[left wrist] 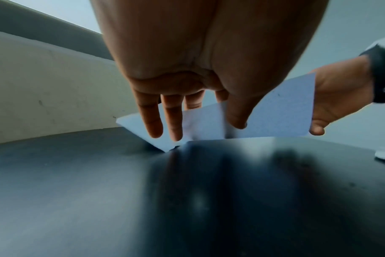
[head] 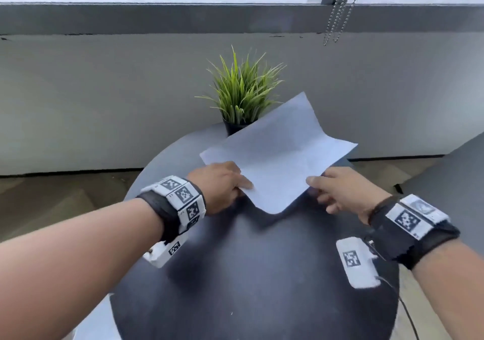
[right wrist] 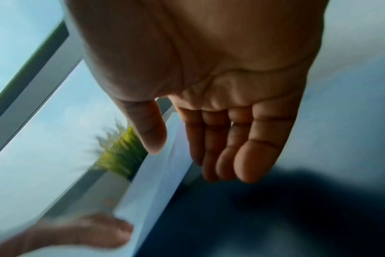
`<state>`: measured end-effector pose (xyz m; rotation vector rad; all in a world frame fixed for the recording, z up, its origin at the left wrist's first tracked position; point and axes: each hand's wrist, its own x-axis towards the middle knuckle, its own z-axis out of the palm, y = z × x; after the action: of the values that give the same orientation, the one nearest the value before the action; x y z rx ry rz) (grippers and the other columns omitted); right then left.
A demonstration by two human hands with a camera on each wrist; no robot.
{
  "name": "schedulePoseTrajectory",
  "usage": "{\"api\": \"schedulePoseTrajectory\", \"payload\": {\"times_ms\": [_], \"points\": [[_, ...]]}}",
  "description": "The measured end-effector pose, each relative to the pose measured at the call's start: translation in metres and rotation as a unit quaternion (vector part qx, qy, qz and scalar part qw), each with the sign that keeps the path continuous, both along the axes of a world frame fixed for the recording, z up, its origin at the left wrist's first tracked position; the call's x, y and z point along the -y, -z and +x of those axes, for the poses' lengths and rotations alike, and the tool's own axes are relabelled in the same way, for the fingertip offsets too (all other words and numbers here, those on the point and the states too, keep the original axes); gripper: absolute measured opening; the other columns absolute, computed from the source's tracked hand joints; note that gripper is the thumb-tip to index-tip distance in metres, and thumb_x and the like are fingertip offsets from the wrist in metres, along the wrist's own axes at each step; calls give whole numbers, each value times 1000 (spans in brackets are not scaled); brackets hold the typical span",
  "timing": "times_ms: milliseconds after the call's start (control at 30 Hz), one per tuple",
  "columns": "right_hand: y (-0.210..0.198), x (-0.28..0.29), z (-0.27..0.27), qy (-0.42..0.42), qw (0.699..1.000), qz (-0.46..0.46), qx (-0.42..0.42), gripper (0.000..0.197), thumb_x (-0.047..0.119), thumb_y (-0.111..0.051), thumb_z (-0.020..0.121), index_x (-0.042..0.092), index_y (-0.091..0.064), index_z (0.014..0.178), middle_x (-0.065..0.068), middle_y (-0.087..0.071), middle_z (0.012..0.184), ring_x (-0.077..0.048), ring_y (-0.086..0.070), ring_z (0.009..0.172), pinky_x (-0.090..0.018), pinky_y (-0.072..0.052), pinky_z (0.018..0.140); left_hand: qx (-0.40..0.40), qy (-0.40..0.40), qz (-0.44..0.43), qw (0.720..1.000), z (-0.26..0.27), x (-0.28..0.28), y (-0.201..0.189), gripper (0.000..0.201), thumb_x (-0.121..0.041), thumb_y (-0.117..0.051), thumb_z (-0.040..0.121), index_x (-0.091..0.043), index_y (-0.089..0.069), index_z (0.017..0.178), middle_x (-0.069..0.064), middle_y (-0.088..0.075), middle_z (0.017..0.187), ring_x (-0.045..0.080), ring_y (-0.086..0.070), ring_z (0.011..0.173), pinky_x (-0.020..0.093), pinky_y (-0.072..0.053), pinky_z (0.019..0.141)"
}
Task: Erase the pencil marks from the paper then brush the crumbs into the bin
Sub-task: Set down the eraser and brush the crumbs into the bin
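Forearms fill the lower corners of the head view, and between them the paper (head: 277, 156) is held at centre frame, lifted off the dark counter (head: 248, 274) with its far corner raised toward the plant (head: 242, 91). It is judged light, thin and floppy: a crease runs across it and the near corner sags, so it is best taken at opposite edges with a gentle pinch, kept taut, never dragged. The left hand (head: 220, 185) is seen pinching the near left edge, thumb on top, fingers (left wrist: 154, 121) reaching down beneath the sheet. The right hand (head: 337, 193) is set at the right edge, thumb on top, fingers (right wrist: 246, 156) nearly straight underneath; a light pinch is judged. Both wrists are held level, just above the counter. No bin, eraser or marks can be made out.
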<state>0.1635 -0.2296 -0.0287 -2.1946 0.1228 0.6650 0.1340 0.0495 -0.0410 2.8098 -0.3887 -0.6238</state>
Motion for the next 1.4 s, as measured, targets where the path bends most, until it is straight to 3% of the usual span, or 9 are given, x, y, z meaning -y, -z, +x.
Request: {"api": "schedulePoseTrajectory", "payload": {"times_ms": [133,267,333,400,467,700,1067,1233,1400], "points": [[17,-8,-36,-276,920,-248,122,44,49,-49,83,25,-61,118,7,-49,127,-22,-44,123,-43,-40,103,43,16,44,998,11,-5,9,39,-32,-45,100,-54,-59,129,-9,-47,145,23,-46,133,38,-38,111],[19,-24,-118,-405,855,-306,104,76,62,-45,91,19,-26,151,-3,-6,162,-30,-6,149,-47,-23,118,56,34,88,994,-3,-1,14,49,-27,-37,98,-57,-46,136,-9,-45,144,28,-45,127,44,-42,107],[3,-32,-150,-437,853,-263,111,70,57,-48,94,18,-32,150,-3,-15,162,-23,-14,148,-30,-20,116,56,50,95,993,-16,6,10,47,-27,-35,99,-52,-45,138,-5,-47,141,30,-44,127,46,-40,108],[-12,-30,-155,-375,897,-198,124,53,50,-51,96,21,-49,141,6,-45,147,-12,-38,136,-9,-28,98,49,66,79,993,-27,18,8,43,-28,-36,103,-42,-48,142,3,-46,144,32,-40,137,44,-33,115],[-14,-16,-146,-257,930,-204,164,42,43,-50,97,20,-57,131,6,-58,133,-14,-50,125,-13,-35,99,45,71,64,994,-39,29,8,42,-27,-37,104,-36,-50,143,7,-45,146,29,-38,142,41,-32,117],[34,55,-126,-194,896,-366,159,50,12,-42,92,35,-47,137,5,-44,135,-27,-46,117,-36,-37,104,71,79,61,992,-23,38,20,64,-19,-30,88,-33,-46,148,6,-40,152,22,-36,144,39,-37,114],[20,34,-11,-140,904,-321,246,24,31,-55,96,21,-54,117,0,-64,115,-25,-57,102,-35,-48,88,48,47,123,990,14,33,18,74,-12,-40,94,-56,-24,152,3,-28,154,34,-35,137,39,-31,112],[27,42,-34,-108,913,-292,264,35,41,-53,96,20,-54,125,-3,-52,124,-25,-53,114,-37,-43,97,66,-54,69,994,-5,3,25,74,-56,-50,97,-28,-18,158,8,-21,163,32,-28,148,45,-26,120],[29,36,-132,-218,901,-348,141,74,68,-43,90,26,-31,150,-2,-19,159,-24,-18,147,-45,-26,116,32,-69,139,987,-78,-29,28,134,-107,-11,49,-22,-25,150,10,-19,159,30,-20,148,56,-29,116]]}}
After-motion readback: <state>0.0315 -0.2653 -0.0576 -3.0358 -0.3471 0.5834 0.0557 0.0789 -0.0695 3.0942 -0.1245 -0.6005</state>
